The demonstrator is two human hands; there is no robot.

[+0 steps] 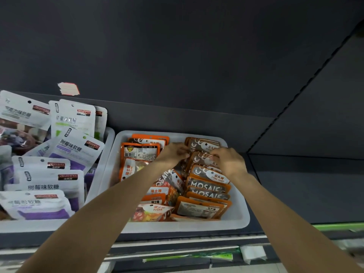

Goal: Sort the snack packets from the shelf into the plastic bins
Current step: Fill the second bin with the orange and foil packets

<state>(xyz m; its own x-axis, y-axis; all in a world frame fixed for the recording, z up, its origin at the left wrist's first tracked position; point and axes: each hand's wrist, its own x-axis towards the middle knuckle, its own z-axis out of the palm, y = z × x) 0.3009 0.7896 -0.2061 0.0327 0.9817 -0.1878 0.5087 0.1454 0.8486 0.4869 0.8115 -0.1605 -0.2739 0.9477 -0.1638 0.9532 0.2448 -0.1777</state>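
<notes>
- both bare forearms are reaching forward and up into the white plastic bin [239,217] sitting on the dark shelf [295,194].
- the left hand [173,154] is curling its fingers around the left edge of a brown, glossy stone-candy packet [201,157] standing in the right-hand row.
- the right hand [229,161] is pinching the same packet's right side, knuckles facing up, wrist bending down.
- the bin is holding flat orange-and-brown foil pouches [206,186] standing in an overlapping row on the right, and orange sugar packets [140,152] lying loosely on the left.
- a second white plastic bin [107,138], just beside it on the left, is holding white-and-purple soft-candy pouches [49,180], shiny and slightly crumpled.
- a torn pale sticker [68,88] is clinging to the matte dark back panel.
</notes>
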